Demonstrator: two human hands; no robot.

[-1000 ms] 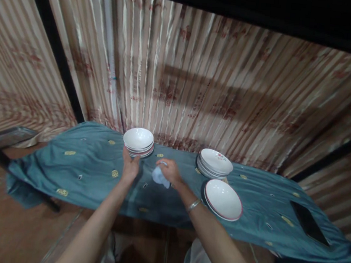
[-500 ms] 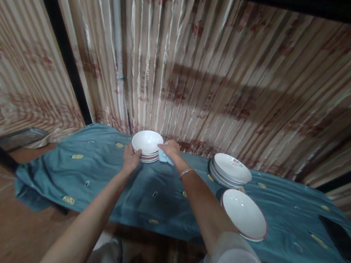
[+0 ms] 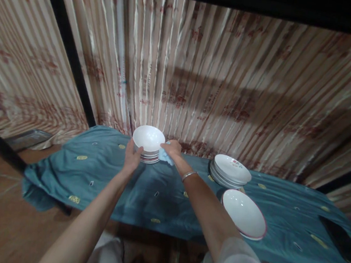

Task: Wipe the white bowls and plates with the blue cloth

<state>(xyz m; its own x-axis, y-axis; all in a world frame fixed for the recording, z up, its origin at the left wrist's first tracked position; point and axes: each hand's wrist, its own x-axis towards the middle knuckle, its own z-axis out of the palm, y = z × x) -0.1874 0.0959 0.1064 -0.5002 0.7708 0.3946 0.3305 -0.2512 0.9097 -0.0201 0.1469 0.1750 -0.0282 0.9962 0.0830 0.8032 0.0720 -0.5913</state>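
Note:
A white bowl [image 3: 149, 138] tops a small stack of red-rimmed bowls [image 3: 150, 158] at the back of the covered table. Around its left rim curl the fingers of my left hand [image 3: 132, 156], thumb at the near side. My right hand [image 3: 171, 148] is closed on a crumpled light blue cloth [image 3: 165, 155], pressed near the bowl's right edge. Some of the fingers on both hands are hidden behind the bowl and cloth.
Several stacked white plates with a floral print [image 3: 232, 168] stand to the right. Nearer me lies a large red-rimmed white dish [image 3: 244, 213]. A dark flat object [image 3: 339, 239] rests at the far right. Black posts [image 3: 67, 47] frame the patterned curtain [image 3: 183, 65].
The top bowl sits slightly higher above the stack, and my left hand has risen with it. My right hand and the cloth stay at its right edge. The view has shifted slightly.

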